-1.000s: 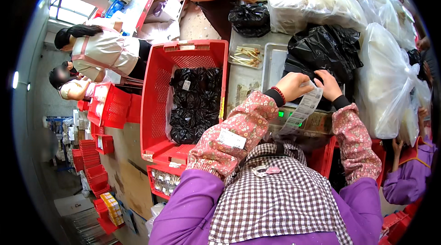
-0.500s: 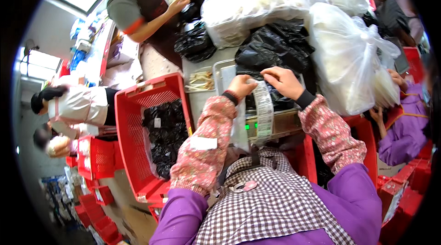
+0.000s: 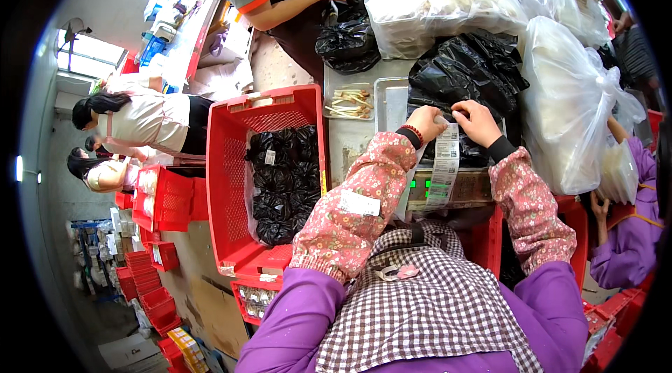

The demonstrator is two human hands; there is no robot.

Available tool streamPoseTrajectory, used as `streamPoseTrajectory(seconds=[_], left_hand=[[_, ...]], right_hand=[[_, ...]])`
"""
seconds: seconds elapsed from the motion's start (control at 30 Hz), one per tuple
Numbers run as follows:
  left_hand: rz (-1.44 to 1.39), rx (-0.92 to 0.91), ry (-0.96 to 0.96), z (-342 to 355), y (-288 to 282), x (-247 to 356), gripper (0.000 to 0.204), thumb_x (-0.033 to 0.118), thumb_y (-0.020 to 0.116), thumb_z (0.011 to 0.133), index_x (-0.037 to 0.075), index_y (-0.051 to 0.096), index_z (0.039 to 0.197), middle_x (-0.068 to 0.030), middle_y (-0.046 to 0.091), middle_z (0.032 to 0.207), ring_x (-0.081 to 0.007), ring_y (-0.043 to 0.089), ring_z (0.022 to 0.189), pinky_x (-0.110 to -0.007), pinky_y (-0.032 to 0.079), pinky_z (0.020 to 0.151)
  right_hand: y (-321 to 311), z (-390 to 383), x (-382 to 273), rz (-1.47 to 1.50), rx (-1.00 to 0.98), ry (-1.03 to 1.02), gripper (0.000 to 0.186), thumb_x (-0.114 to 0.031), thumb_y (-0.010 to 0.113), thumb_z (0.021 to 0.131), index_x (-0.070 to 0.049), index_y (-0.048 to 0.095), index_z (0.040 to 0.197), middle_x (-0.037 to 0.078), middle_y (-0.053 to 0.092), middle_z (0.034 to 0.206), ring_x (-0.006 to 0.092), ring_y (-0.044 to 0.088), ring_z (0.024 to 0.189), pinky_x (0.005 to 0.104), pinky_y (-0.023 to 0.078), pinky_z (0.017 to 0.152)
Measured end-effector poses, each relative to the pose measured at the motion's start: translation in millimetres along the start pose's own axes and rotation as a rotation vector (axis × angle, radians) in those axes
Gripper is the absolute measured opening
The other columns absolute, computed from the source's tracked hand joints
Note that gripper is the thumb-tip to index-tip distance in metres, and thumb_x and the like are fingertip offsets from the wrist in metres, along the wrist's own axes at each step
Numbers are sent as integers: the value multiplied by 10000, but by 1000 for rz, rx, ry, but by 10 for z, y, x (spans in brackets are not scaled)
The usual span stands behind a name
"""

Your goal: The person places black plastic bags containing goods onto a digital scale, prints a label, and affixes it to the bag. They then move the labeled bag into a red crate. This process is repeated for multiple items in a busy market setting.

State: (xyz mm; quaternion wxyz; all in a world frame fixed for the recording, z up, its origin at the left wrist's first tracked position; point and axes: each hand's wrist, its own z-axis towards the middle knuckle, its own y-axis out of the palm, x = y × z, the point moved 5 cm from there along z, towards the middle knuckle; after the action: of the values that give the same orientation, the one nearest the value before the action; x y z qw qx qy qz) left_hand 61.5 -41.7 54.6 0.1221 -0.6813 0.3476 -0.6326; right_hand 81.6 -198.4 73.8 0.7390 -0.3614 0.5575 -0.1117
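Observation:
A long strip of white printed labels (image 3: 444, 166) hangs down in front of the weighing scale (image 3: 470, 187), whose green lights show beside it. My left hand (image 3: 425, 123) is closed on the upper left of this strip, thumb and fingers pinched. At the upper right corner, my right hand (image 3: 477, 123) is also closed, fingertips pinching the strip's edge. Just beyond both hands lies a crumpled black plastic bag (image 3: 458, 68), with more black plastic under my right hand. A white label is stuck on my left flowered sleeve cover.
To the left stands a red basket (image 3: 215, 184) holding black-wrapped packs (image 3: 283, 180). A clear tray of pale sticks (image 3: 348, 103) sits on the table beside a metal tray (image 3: 389, 103). Bulging clear bags (image 3: 567, 107) stand right. Co-workers are across the table and at both sides.
The view has swung left, so the scene sits further right. My hands stay at the top of the label strip. The co-worker across now handles a black bag instead of the clear container.

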Motion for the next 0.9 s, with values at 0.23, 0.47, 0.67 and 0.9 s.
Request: streamPoseTrajectory(seconds=[0.23,0.47,0.67,0.9], left_hand=[[-64,60,206,-89,-58,181,252,208,693,764,1,660,905,-175,653,779,-278,653,745,-363,497,678],[-84,11,149,-114,-88,298,245,194,701,756,9,660,911,-169,659,789,-276,657,758,-361,502,690],[-57,-5,139,-83,-38,263,238,195,710,751,11,659,895,-171,659,788,-283,659,768,-366,504,694],[-209,164,386,-166,-101,192,243,204,702,746,10,662,887,-171,663,795,-276,660,755,-364,503,704]], right_hand=[[167,-56,340,-172,-122,-15,302,-150,642,803,-53,614,1088,113,549,1072,314,522,1058,387,432,909],[163,-92,354,-165,-142,-37,326,-130,623,807,-52,604,1123,117,544,1102,312,523,1065,382,430,921],[-149,26,255,56,-22,78,171,-108,569,848,-2,673,932,120,663,863,231,650,762,341,512,730],[-539,-286,-1857,436,-108,-271,99,-76,623,860,15,653,886,57,642,827,115,610,789,244,477,700]])
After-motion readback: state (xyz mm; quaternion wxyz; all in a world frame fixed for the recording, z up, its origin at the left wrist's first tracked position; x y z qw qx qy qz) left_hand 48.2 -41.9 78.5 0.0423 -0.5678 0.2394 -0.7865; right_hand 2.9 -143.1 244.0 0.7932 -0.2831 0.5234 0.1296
